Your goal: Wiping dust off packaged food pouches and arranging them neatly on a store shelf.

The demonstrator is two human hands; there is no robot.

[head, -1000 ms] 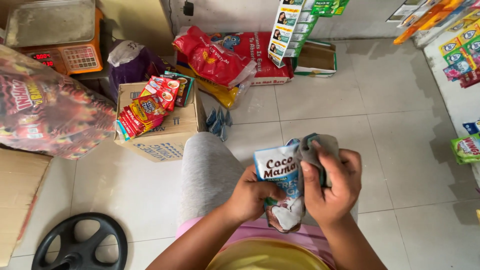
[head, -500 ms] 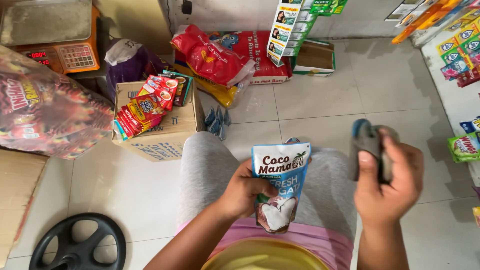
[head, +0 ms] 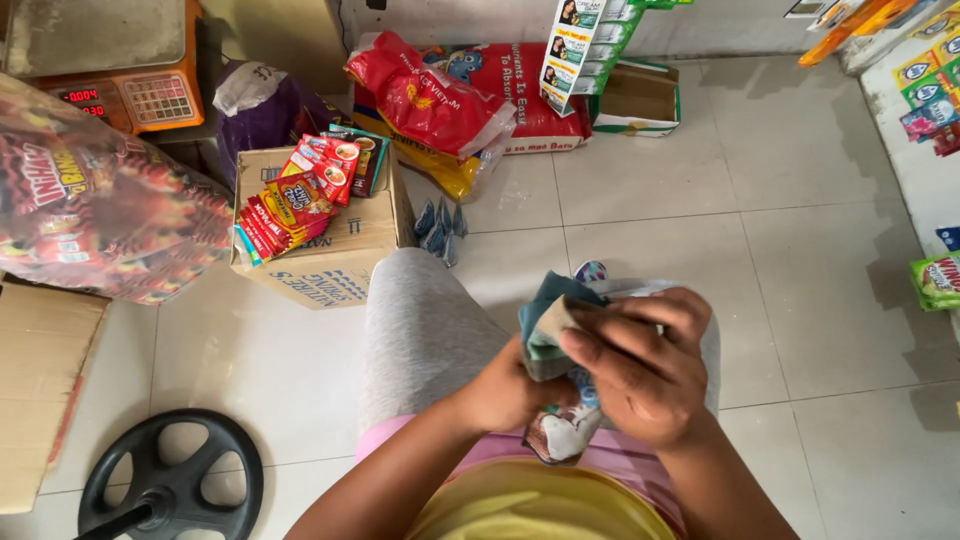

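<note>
Two hands: both meet over the person's lap, just above the grey-clad knees.
Pouch: a blue and white pouch (head: 562,432) with a coconut picture sits between the hands, mostly covered; only its lower end shows.
Cloth: a folded teal and beige cloth (head: 547,318) lies against the top of the pouch, under the right fingertips.
Left hand: the left hand (head: 512,388) comes in from below, fingers curled shut around the pouch's left side.
Right hand: the right hand (head: 640,368) lies across the front, fingers together and bent, pressing the cloth onto the pouch.
Floor: pale square tiles (head: 780,240) with dark seams run in every direction.
Box: a cardboard box (head: 325,255) stands just left of the knee, with a fan of red snack packets (head: 290,205) on top.
Sacks: a red sack (head: 430,105) leans near the far wall.
Scale: an orange weighing scale (head: 120,95) sits at upper left.
Wheel: a black steering wheel (head: 170,480) lies on the tiles at lower left.
</note>
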